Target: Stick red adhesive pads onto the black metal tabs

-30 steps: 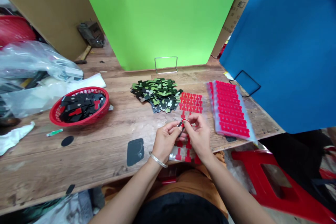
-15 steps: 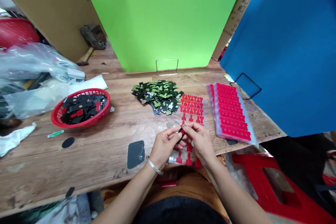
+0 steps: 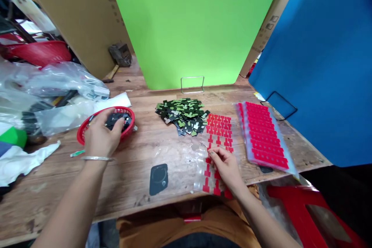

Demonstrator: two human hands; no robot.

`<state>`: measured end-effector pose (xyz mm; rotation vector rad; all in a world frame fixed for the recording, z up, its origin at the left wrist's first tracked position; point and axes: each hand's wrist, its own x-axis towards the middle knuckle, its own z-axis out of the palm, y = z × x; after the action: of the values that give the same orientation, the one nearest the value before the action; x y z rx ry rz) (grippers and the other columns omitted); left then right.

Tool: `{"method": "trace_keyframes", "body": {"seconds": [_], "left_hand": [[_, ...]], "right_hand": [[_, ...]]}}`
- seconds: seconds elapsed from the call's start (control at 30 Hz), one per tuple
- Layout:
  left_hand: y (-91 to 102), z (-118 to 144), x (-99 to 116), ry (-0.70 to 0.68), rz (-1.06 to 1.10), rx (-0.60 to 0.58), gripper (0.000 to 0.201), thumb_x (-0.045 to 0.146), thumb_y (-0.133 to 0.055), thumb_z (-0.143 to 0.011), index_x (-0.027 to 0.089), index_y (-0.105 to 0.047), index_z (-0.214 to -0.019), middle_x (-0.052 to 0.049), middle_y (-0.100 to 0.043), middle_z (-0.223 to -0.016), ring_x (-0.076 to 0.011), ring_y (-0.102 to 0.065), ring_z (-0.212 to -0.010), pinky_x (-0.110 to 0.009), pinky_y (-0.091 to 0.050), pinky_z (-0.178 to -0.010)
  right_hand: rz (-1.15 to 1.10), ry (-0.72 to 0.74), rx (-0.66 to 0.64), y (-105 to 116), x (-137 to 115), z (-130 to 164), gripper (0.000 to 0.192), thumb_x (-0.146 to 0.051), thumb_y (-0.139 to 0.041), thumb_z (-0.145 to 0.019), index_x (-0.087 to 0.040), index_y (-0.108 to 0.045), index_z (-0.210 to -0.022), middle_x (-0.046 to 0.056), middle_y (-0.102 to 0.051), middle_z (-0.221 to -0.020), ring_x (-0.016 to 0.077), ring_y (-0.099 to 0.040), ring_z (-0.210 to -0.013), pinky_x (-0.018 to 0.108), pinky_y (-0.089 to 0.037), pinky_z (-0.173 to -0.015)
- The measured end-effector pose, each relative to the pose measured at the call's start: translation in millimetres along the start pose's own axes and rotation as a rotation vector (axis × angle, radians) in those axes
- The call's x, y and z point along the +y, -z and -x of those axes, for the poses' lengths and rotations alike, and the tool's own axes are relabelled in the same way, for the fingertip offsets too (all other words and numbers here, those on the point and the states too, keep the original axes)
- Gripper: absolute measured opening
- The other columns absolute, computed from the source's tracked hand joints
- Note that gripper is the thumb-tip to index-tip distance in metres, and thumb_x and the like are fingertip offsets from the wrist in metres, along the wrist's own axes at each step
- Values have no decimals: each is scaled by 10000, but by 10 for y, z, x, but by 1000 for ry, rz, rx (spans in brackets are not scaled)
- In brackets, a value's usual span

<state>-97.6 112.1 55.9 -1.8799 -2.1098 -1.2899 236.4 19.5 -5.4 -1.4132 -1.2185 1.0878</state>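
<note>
My left hand (image 3: 101,135), with a bracelet at its wrist, is over the red plastic basket (image 3: 132,124). Its thumb and fingers are apart, and some fingertips are hidden from sight. Flat black pieces (image 3: 123,118) lie in the basket beneath it. My right hand (image 3: 225,162) rests above a clear sheet of red T-shaped stickers (image 3: 219,130). Thumb and forefinger are pinched together at one column of stickers; whatever is between them is too small to make out. Beyond the sheet lies a heap of black and green flat pieces (image 3: 186,114).
Clear-backed sheets of red strips (image 3: 264,135) are stacked at right. A green panel (image 3: 192,27) and a blue panel (image 3: 316,66) stand behind, with wire stands (image 3: 192,92) at their feet. Plastic bags (image 3: 64,81) fill the left side. A dark rounded patch (image 3: 159,179) marks the tabletop.
My hands have parted from the black piece they held together. The left has gone left to the basket, while the right has stayed by the sticker sheet. The view has shifted left.
</note>
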Motion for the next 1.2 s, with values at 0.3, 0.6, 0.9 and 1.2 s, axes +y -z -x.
{"method": "trace_keyframes", "body": {"seconds": [0.3, 0.6, 0.9, 1.2], "left_hand": [[-1058, 200, 558, -443, -78, -493, 292, 185, -436, -805, 243, -672, -968, -62, -547, -826, -203, -467, -819, -304, -385, -739], [-1388, -138, 621, -643, -118, -690, 164, 239, -576, -719, 243, -691, -836, -73, -499, -985, -225, -416, -913, -305, -370, -788], [-1139, 25, 623, -681, -55, -659, 130, 268, -531, -793, 185, -623, -831, -58, -618, -803, -189, -523, -807, -299, -378, -759], [-692, 935, 797, -455, 51, -766, 160, 251, -493, -816, 225, -638, -878, -43, -673, -836, -186, -604, -768, -266, -410, -690]], "right_hand": [[38, 53, -102, -201, -21, 110, 194, -315, -509, -807, -155, -617, -785, 1, -581, -676, 122, -498, -611, 207, -382, -560], [-6, 30, -58, -20, -60, 155, 182, -303, -520, -800, -163, -627, -758, -19, -534, -611, 113, -468, -564, 209, -368, -538], [26, 121, -93, -182, -121, 81, 145, -247, -505, -799, -174, -630, -788, 11, -608, -723, 145, -547, -680, 235, -424, -621], [667, 522, -131, -329, -25, -57, 403, -134, -448, -827, -212, -505, -1218, 99, -556, -1093, 238, -450, -1000, 391, -409, -846]]}}
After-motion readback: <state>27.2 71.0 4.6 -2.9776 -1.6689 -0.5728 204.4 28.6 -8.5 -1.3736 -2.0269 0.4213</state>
